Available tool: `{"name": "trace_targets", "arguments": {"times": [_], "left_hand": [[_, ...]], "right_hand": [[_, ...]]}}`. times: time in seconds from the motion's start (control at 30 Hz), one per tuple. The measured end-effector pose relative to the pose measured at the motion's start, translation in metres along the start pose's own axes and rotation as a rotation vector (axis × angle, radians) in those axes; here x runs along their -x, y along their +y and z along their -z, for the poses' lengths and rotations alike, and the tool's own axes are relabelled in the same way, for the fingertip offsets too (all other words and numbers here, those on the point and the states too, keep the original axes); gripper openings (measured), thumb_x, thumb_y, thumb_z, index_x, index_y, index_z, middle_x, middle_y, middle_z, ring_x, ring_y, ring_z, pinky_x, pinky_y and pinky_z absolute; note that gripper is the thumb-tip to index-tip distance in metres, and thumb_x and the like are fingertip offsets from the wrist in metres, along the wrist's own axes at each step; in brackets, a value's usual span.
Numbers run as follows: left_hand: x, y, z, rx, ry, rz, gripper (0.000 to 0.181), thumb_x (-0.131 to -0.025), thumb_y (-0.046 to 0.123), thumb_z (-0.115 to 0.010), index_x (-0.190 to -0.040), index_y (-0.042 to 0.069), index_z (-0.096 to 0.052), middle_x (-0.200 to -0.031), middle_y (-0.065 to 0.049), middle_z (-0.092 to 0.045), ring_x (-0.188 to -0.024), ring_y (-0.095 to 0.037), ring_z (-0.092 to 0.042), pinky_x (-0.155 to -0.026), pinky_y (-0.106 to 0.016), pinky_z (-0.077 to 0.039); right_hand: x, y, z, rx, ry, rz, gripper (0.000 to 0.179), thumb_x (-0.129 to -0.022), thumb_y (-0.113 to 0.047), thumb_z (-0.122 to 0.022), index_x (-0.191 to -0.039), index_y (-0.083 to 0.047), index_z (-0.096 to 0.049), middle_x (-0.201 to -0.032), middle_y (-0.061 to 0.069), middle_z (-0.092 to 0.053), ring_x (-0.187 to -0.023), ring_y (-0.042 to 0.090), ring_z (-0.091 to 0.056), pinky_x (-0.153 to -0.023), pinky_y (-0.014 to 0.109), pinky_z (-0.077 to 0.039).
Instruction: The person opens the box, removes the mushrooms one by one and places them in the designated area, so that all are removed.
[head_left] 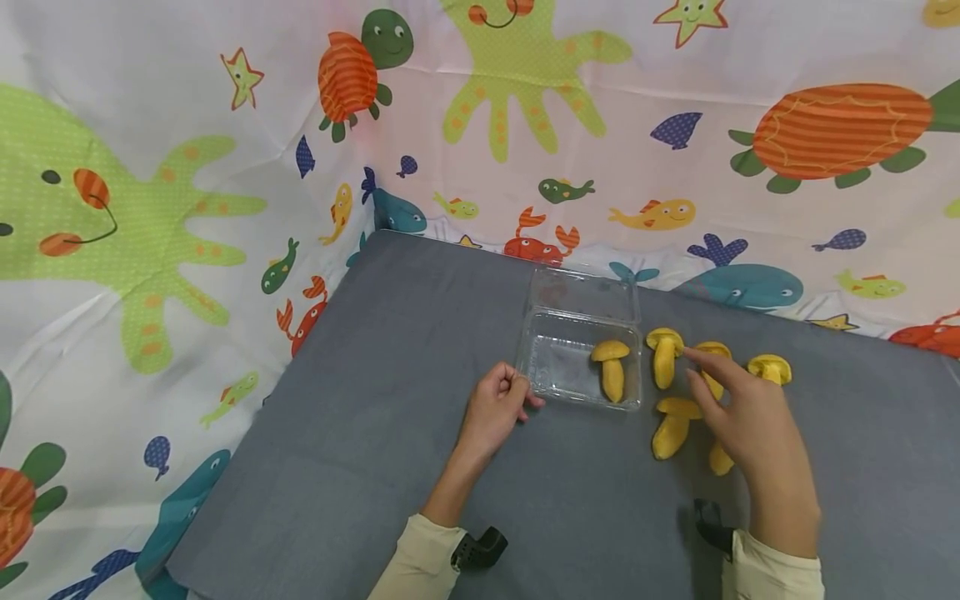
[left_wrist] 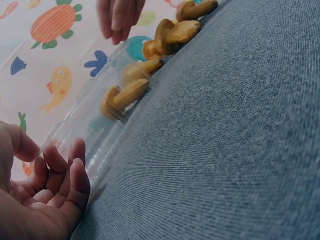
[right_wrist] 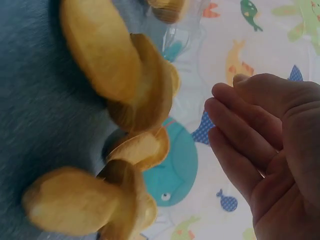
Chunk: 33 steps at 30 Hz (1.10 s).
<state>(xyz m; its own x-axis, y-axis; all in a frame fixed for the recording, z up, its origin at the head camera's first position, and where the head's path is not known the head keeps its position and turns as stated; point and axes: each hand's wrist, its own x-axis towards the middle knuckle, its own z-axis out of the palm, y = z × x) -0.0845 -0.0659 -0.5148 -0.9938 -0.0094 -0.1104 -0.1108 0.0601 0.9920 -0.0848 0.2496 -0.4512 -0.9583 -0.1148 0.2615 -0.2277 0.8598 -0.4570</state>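
A clear plastic clamshell box (head_left: 558, 400) lies on the grey cloth with its lid folded back. One yellow mushroom (head_left: 613, 379) rests inside, at the right. My left hand (head_left: 498, 404) pinches the box's front-left corner between thumb and forefinger, the other fingers loosely curled. To the right of the box, my right hand (head_left: 757, 417) hovers over several loose mushrooms. Its fingers are extended and hold nothing; in the right wrist view they stand apart from the nearest mushroom (right_wrist: 100, 55). Nearest its fingertips in the head view is a mushroom (head_left: 665, 357) beside the box. The hand partly covers another mushroom (head_left: 722, 460).
Grey cloth (head_left: 360, 400) covers the table. A white curtain (head_left: 465, 108) printed with sea animals hangs along the back and left edges. Another mushroom (head_left: 770, 367) lies at the far right of the group. Each wrist wears a black device (head_left: 480, 548).
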Motion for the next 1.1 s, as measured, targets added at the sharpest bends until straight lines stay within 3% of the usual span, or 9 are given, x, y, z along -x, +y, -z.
{"name": "trace_targets", "arguments": {"times": [0.13,0.23,0.3,0.37,0.6,0.73,0.9,1.0,1.1], "left_hand": [[-0.001,-0.001,0.000,0.001,-0.001,0.004,0.011,-0.101,0.010,-0.058,-0.092,0.004,-0.061,-0.086,-0.016,-0.079,-0.068,-0.046,-0.067,-0.058,-0.023,-0.048],[-0.001,-0.001,0.001,-0.007,-0.010,0.009,0.012,-0.101,0.011,-0.057,-0.092,0.005,-0.060,-0.085,-0.013,-0.079,-0.067,-0.042,-0.067,-0.059,-0.026,-0.050],[-0.001,-0.002,0.001,-0.013,-0.016,0.011,0.012,-0.101,0.012,-0.056,-0.092,0.006,-0.060,-0.085,-0.011,-0.079,-0.066,-0.039,-0.067,-0.060,-0.027,-0.051],[-0.002,-0.002,0.002,-0.019,-0.018,0.010,0.012,-0.101,0.012,-0.056,-0.091,0.007,-0.060,-0.084,-0.010,-0.079,-0.066,-0.038,-0.068,-0.059,-0.027,-0.051],[-0.003,-0.002,0.002,-0.027,-0.022,0.011,0.013,-0.101,0.013,-0.055,-0.090,0.008,-0.060,-0.084,-0.009,-0.078,-0.066,-0.037,-0.069,-0.058,-0.025,-0.050],[-0.003,-0.002,0.003,-0.035,-0.025,0.009,0.014,-0.101,0.012,-0.054,-0.090,0.008,-0.061,-0.084,-0.010,-0.078,-0.066,-0.036,-0.069,-0.058,-0.025,-0.050],[-0.004,-0.002,0.004,-0.039,-0.032,-0.004,0.013,-0.100,0.010,-0.054,-0.090,0.007,-0.061,-0.083,-0.011,-0.078,-0.065,-0.038,-0.068,-0.056,-0.023,-0.048],[-0.004,-0.002,0.005,-0.051,-0.033,-0.006,0.013,-0.100,0.010,-0.054,-0.089,0.007,-0.061,-0.083,-0.012,-0.078,-0.065,-0.041,-0.067,-0.056,-0.022,-0.047],[-0.004,-0.001,0.005,-0.055,-0.032,-0.006,0.013,-0.100,0.010,-0.054,-0.089,0.007,-0.061,-0.083,-0.013,-0.078,-0.065,-0.041,-0.068,-0.056,-0.022,-0.047]], "right_hand": [[-0.010,-0.004,-0.001,-0.012,-0.015,0.040,0.037,-0.099,-0.013,-0.074,-0.136,-0.007,-0.069,-0.121,0.024,-0.074,-0.053,0.011,-0.047,-0.059,0.040,-0.052],[-0.016,-0.008,-0.002,-0.009,-0.052,0.042,0.038,-0.100,-0.017,-0.074,-0.137,-0.008,-0.069,-0.114,0.022,-0.075,-0.052,0.014,-0.046,-0.055,0.040,-0.048],[-0.021,-0.012,-0.002,0.001,-0.089,0.044,0.039,-0.101,-0.020,-0.073,-0.139,-0.009,-0.068,-0.100,0.019,-0.074,-0.052,0.015,-0.043,-0.051,0.037,-0.045],[-0.026,-0.017,-0.002,0.007,-0.139,0.041,0.041,-0.102,-0.023,-0.072,-0.141,-0.011,-0.066,-0.094,0.015,-0.071,-0.049,0.015,-0.039,-0.049,0.032,-0.035],[-0.043,-0.034,-0.011,0.052,-0.261,0.097,0.044,-0.100,-0.020,-0.074,-0.143,-0.013,-0.065,-0.072,0.003,-0.059,-0.048,0.013,-0.043,-0.051,0.032,-0.038],[-0.051,-0.040,-0.023,0.058,-0.318,0.144,0.042,-0.100,-0.017,-0.074,-0.141,-0.013,-0.066,-0.089,0.006,-0.071,-0.053,0.014,-0.048,-0.052,0.033,-0.042],[-0.056,-0.043,-0.037,0.080,-0.343,0.218,0.037,-0.099,-0.013,-0.075,-0.136,-0.009,-0.071,-0.118,0.014,-0.078,-0.070,0.017,-0.068,-0.064,0.041,-0.059],[-0.059,-0.048,-0.041,0.110,-0.389,0.203,0.035,-0.099,-0.014,-0.075,-0.133,-0.009,-0.072,-0.118,0.013,-0.078,-0.076,0.017,-0.070,-0.070,0.044,-0.061],[-0.062,-0.053,-0.045,0.139,-0.407,0.213,0.034,-0.098,-0.013,-0.076,-0.131,-0.010,-0.073,-0.113,0.009,-0.079,-0.073,0.016,-0.068,-0.068,0.043,-0.060]]}}
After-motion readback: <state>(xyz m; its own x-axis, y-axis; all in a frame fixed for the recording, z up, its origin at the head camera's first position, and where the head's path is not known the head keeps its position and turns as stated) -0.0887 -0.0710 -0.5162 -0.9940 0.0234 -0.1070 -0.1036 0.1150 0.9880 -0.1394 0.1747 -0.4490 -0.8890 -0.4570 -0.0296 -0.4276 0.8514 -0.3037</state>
